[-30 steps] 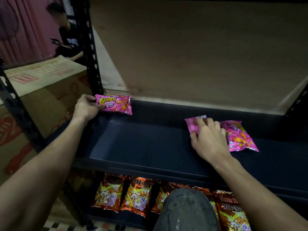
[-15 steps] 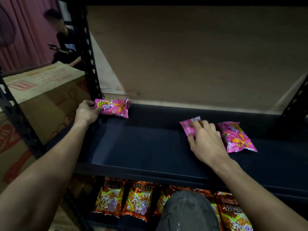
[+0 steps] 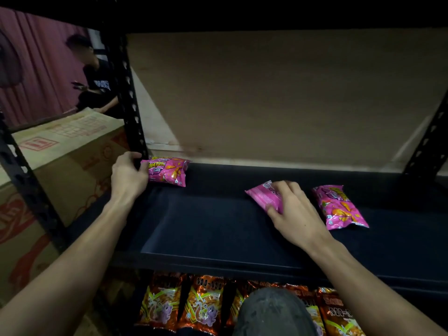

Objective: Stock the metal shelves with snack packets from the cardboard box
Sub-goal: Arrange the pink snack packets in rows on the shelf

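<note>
left hand: fingers grip left pink packet, back-left corner of shelf
right hand: fingers pinch middle pink packet
right pink packet: flat, near right hand

Both forearms outstretched, left hand and right hand apart (fingers curled, pinching)

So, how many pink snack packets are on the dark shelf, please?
3: left packet at the left hand, middle packet under the right hand, right packet lying free.
</note>
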`<act>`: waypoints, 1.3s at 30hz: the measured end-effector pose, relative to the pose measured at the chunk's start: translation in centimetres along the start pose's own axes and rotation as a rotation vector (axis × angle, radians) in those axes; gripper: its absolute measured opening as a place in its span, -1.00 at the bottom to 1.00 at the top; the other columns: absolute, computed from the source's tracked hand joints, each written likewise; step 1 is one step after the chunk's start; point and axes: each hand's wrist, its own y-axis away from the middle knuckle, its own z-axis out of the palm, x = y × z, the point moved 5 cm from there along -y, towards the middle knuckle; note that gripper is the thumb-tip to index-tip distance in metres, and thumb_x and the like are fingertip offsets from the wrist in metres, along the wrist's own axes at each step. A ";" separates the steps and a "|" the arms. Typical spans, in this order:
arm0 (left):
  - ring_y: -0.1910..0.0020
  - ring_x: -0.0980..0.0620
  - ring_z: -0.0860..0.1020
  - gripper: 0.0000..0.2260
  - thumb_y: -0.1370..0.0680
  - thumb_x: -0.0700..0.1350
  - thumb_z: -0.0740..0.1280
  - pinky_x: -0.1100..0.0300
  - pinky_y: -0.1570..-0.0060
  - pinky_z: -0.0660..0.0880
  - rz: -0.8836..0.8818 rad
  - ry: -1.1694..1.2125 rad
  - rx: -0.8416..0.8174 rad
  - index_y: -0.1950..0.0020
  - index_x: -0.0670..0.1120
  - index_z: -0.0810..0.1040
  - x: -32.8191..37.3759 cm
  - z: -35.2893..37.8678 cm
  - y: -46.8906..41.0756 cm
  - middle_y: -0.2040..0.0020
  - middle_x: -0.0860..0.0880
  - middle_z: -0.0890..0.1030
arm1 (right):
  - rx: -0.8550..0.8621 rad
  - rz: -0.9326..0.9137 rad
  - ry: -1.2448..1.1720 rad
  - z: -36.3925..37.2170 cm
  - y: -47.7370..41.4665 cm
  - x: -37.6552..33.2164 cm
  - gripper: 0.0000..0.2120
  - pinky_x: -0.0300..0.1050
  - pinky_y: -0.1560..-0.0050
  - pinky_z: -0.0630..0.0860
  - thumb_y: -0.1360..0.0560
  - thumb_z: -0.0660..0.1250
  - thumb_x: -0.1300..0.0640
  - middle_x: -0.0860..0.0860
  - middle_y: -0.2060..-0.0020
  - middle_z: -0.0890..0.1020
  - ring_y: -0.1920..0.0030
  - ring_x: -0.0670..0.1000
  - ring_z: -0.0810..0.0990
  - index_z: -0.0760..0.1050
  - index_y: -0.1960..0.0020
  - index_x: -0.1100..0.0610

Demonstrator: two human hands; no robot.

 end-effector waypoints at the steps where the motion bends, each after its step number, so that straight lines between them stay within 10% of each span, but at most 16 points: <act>1: -0.18 -0.19 0.54 -0.77 -0.54 -0.15 0.37 0.05 -0.23 0.43 0.053 0.023 0.015 -0.18 -0.17 0.58 1.2 -0.2 0.8 -0.17 -0.22 0.59 | 0.033 0.022 0.011 -0.2 0.1 0.2 -0.55 -0.01 -0.33 0.38 -0.59 0.30 0.02 0.07 -0.33 0.40 -0.31 0.13 0.43 0.34 -0.44 0.09; 7: 0.00 0.02 0.58 -0.89 -0.54 -0.26 0.37 0.28 -0.03 0.40 0.257 0.190 -0.227 0.00 -0.11 0.65 8.5 1.2 7.9 0.02 0.02 0.64 | 0.073 0.144 0.344 -0.5 1.4 1.0 -0.54 0.05 -0.31 0.25 -0.59 0.22 -0.20 0.06 -0.26 0.46 -0.29 0.12 0.39 0.40 -0.36 0.06; 15: 0.02 0.13 0.62 -0.80 -0.55 -0.01 0.39 0.14 -0.14 0.53 0.183 0.242 -0.753 -0.13 -0.03 0.56 11.8 8.0 16.1 -0.05 0.04 0.65 | 0.146 0.033 0.033 -1.4 4.7 2.3 -0.59 -0.05 -0.26 0.36 -0.52 0.42 -0.02 -0.03 -0.16 0.51 -0.20 0.02 0.38 0.43 -0.33 0.00; 21: 0.01 0.26 0.54 -0.63 -0.60 -0.09 0.33 0.43 0.04 0.40 0.206 0.328 -0.697 -0.39 -0.04 0.37 14.8 9.4 19.5 -0.22 0.12 0.51 | 0.223 0.284 -0.564 -2.5 6.4 5.7 -0.73 -0.34 0.08 0.47 -0.44 0.53 0.00 -0.08 0.11 0.63 0.10 -0.16 0.58 0.58 -0.08 0.02; 28: -0.12 0.10 0.60 -0.56 -0.58 -0.04 0.36 0.37 -0.07 0.48 0.010 0.629 -0.930 -0.42 -0.08 0.37 19.0 12.3 23.5 -0.22 -0.07 0.61 | 0.123 0.453 -1.165 -4.0 7.5 7.7 -0.86 -0.17 0.27 0.39 -0.58 0.31 0.12 0.00 0.34 0.65 0.33 -0.07 0.56 0.61 0.07 0.14; 39: -0.03 0.03 0.67 -0.40 -0.41 -0.14 0.56 -0.07 -0.20 0.55 -0.131 0.911 -0.846 -0.37 0.12 0.38 22.3 14.2 25.4 -0.12 -0.05 0.65 | -0.090 0.431 -1.333 -5.2 8.5 10.1 -0.68 0.02 -0.14 0.55 -0.62 0.22 -0.05 0.17 -0.06 0.70 -0.06 0.12 0.67 0.63 -0.17 0.12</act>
